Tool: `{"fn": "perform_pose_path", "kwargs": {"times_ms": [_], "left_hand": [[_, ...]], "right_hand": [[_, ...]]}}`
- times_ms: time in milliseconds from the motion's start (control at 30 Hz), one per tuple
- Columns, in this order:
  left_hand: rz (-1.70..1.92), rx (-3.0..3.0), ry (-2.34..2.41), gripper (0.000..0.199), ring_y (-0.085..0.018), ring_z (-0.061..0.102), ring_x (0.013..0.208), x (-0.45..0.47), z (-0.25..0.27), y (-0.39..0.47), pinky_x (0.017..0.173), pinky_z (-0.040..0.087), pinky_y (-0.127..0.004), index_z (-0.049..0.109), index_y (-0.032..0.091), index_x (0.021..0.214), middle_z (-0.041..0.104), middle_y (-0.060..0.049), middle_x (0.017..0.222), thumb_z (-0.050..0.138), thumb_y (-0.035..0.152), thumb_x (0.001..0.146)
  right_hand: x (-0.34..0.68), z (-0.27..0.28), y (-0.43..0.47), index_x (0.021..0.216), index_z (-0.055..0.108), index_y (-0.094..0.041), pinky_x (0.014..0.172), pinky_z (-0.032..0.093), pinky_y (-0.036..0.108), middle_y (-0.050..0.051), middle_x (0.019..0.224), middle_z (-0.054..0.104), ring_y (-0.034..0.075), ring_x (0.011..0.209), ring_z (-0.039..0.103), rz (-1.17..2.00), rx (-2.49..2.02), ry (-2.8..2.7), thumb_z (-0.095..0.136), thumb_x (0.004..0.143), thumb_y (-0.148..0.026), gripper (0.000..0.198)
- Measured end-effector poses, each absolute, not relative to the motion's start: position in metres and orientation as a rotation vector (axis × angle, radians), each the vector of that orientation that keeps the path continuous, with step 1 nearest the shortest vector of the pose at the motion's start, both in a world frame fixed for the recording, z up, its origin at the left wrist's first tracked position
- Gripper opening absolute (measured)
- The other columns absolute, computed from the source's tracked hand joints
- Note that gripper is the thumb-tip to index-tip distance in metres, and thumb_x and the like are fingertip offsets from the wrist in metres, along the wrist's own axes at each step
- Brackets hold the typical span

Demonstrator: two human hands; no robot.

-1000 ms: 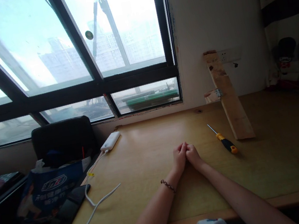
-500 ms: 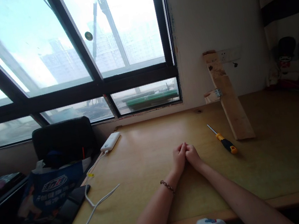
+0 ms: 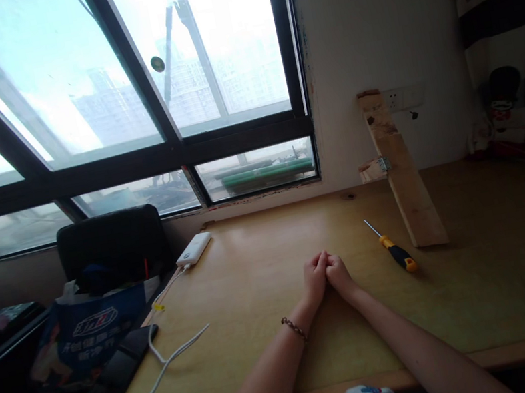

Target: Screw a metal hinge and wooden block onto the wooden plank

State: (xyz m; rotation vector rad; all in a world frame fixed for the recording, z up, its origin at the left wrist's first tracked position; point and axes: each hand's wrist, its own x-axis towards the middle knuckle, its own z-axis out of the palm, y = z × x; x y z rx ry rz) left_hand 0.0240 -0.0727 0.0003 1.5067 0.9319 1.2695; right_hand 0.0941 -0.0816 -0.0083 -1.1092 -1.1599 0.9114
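Note:
My left hand [image 3: 315, 276] and my right hand [image 3: 339, 274] rest together on the wooden table [image 3: 247, 280], closed, with their knuckles and thumbs touching. No object shows in either one. A beaded bracelet [image 3: 294, 329] circles my left wrist. To the right of my hands, apart from them, lies a screwdriver [image 3: 395, 252] with a yellow and black handle, its metal tip pointing away from me. Beyond it a wooden board [image 3: 410, 187] leans toward the wall, with a short wood piece [image 3: 372, 170] joined to its side by a metal hinge [image 3: 383, 164].
A white power bank [image 3: 194, 249] with a white cable [image 3: 164, 370] lies along the table's left edge. Left of the table are a black chair [image 3: 110, 240] and a blue bag [image 3: 94, 334]. A window [image 3: 218, 62] and a wall socket [image 3: 400, 97] are behind; a curtain [image 3: 516, 50] hangs right.

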Motion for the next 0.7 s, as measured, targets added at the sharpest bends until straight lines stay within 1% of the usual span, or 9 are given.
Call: {"fn": "perform_pose_path", "kwargs": {"times_ms": [167, 333, 467, 700], "left_hand": [[1.271, 1.508, 0.928, 0.04, -0.013, 0.049, 0.059, 0.0242, -0.0026, -0.0709, 0.058, 0.038, -0.024, 0.059, 0.012, 0.063, 0.055, -0.002, 0.058, 0.047, 0.047, 0.078], [1.265, 1.499, 0.933, 0.042, -0.014, 0.049, 0.059, 0.0244, -0.003, -0.0703, 0.058, 0.039, -0.025, 0.06, 0.012, 0.063, 0.056, -0.002, 0.058, 0.048, 0.049, 0.077], [1.264, 1.501, 0.941, 0.042, -0.014, 0.051, 0.06, 0.025, -0.0029, -0.0703, 0.059, 0.04, -0.025, 0.061, 0.012, 0.064, 0.058, -0.003, 0.059, 0.047, 0.05, 0.076], [1.269, 1.504, 0.948, 0.042, -0.015, 0.051, 0.061, 0.0252, -0.0011, -0.0714, 0.059, 0.04, -0.025, 0.061, 0.013, 0.063, 0.057, -0.003, 0.059, 0.048, 0.05, 0.075]], "right_hand": [[0.0944, -0.0078, -0.0814, 0.05, 0.057, -0.015, 0.045, 0.038, 0.023, 0.004, 0.05, 0.059, 0.016, 0.05, 0.051, 0.887, -1.089, -1.178, 0.04, 0.054, -0.025, 0.02], [0.0948, -0.0066, -0.0822, 0.052, 0.058, -0.015, 0.043, 0.038, 0.023, 0.005, 0.052, 0.061, 0.016, 0.05, 0.052, 0.908, -1.104, -1.168, 0.04, 0.053, -0.025, 0.02], [0.0943, -0.0049, -0.0838, 0.053, 0.058, -0.015, 0.046, 0.04, 0.023, 0.006, 0.056, 0.064, 0.017, 0.053, 0.054, 0.911, -1.103, -1.146, 0.04, 0.053, -0.024, 0.021], [0.0942, -0.0059, -0.0832, 0.053, 0.058, -0.015, 0.049, 0.043, 0.024, 0.005, 0.057, 0.064, 0.017, 0.055, 0.055, 0.914, -1.101, -1.131, 0.041, 0.053, -0.023, 0.019]]}}
